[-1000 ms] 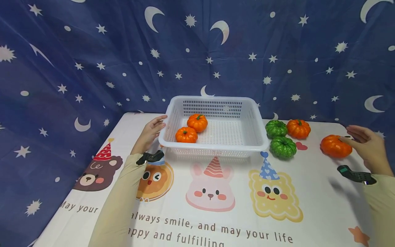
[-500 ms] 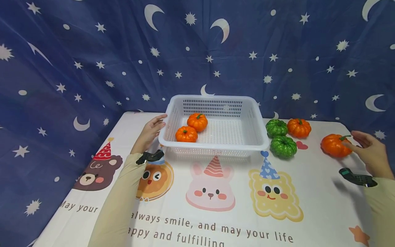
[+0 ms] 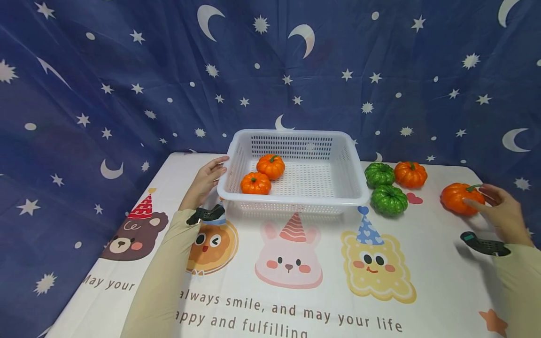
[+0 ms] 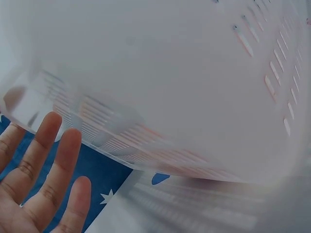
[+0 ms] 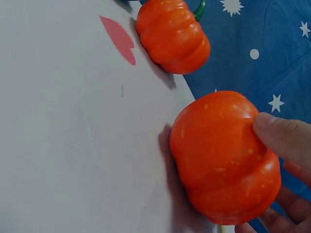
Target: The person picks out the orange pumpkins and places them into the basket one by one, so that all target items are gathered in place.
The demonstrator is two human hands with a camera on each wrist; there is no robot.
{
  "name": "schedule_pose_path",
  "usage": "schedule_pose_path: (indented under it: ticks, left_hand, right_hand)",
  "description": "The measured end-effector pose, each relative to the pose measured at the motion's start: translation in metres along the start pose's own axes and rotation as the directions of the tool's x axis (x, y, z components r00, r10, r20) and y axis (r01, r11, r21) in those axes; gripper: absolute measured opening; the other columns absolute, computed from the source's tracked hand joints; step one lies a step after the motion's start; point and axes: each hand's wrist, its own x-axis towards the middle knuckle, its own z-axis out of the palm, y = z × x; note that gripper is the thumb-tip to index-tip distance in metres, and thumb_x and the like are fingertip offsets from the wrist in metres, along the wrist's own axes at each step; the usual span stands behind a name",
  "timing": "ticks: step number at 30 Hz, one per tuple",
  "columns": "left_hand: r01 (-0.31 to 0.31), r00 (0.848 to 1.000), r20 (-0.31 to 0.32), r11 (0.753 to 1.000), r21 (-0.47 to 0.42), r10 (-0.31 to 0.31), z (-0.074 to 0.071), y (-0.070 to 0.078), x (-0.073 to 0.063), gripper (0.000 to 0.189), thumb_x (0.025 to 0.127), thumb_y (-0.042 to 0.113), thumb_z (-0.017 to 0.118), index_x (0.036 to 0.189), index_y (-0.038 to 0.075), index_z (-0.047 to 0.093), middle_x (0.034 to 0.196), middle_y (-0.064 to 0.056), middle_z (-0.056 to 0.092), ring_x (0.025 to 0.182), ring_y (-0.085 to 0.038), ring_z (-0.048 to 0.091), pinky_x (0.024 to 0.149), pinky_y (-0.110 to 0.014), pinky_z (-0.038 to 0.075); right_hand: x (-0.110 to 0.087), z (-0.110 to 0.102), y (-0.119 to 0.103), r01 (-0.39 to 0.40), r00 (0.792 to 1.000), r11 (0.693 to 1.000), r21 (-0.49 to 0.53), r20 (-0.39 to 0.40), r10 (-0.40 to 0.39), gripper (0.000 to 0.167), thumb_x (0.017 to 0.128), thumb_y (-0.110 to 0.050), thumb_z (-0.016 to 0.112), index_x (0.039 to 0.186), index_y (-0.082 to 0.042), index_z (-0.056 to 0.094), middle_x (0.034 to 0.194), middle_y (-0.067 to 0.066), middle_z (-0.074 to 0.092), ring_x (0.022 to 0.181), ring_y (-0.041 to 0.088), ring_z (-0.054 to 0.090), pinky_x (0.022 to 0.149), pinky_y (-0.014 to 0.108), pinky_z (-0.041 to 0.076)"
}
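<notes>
My left hand (image 3: 205, 182) rests its fairly straight fingers on the left rim of a white perforated plastic basket (image 3: 291, 202); the left wrist view shows these fingers (image 4: 62, 162) spread beside the basket wall. Inside, toward the left, sit two small orange pumpkins, one in front (image 3: 255, 184) and one behind (image 3: 270, 167). At the far right my right hand (image 3: 505, 211) holds another orange pumpkin (image 3: 458, 199) with a curved green stem. Its thumb (image 5: 284, 136) presses on the pumpkin's side, and the other fingers are curled behind, partly hidden. The pumpkin seems to sit on the table.
Just right of the basket are two green pumpkins, a rear one (image 3: 379, 174) and a front one (image 3: 389, 201), beside an orange pumpkin (image 3: 411, 175). The white tablecloth (image 3: 439, 263) bears printed cartoons and lettering. A blue star-and-moon curtain (image 3: 169, 70) hangs behind and at the left.
My right hand has dropped from over the pumpkin's top to its right side, uncovering the stem, then come left until the thumb lies on it. The left hand and basket stay put.
</notes>
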Motion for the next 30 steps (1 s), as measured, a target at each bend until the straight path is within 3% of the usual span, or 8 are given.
schedule_pose_path:
  ticks: [7,16,30]
  left_hand:
    - [-0.074,0.996,0.044,0.996,-0.047,0.076,-0.003,-0.004,-0.003,0.058,0.088,0.033,0.065,0.137,0.010,0.046,0.107,0.009,0.056,0.096,-0.004,0.055,0.079,-0.014,0.048]
    - [0.027,1.000,-0.010,1.000,0.010,-0.027,0.001,0.001,0.000,0.052,0.097,0.016,0.051,0.144,0.003,0.033,0.106,0.011,0.054,0.095,-0.001,0.055,0.078,-0.013,0.049]
    - [0.023,1.000,-0.016,1.000,0.009,-0.023,-0.001,0.000,0.002,0.051,0.097,0.015,0.051,0.142,0.002,0.035,0.104,0.013,0.054,0.093,-0.001,0.055,0.078,-0.012,0.049]
  right_hand:
    - [-0.008,0.000,-0.005,-0.012,1.000,1.000,0.014,0.022,0.011,0.085,0.087,-0.050,0.055,0.152,-0.020,0.010,0.158,0.012,0.005,0.144,0.039,0.009,0.113,0.053,0.018]
    - [-0.014,-0.001,-0.009,-0.023,0.997,1.000,-0.012,0.067,0.024,0.085,0.091,-0.043,0.054,0.151,-0.006,0.006,0.156,0.022,-0.001,0.141,0.047,0.006,0.111,0.059,0.016]
    - [-0.023,0.000,-0.010,0.023,0.993,0.999,-0.030,0.114,-0.019,0.088,0.092,-0.031,0.056,0.148,0.002,-0.004,0.150,0.035,-0.004,0.134,0.057,0.008,0.106,0.067,0.014]
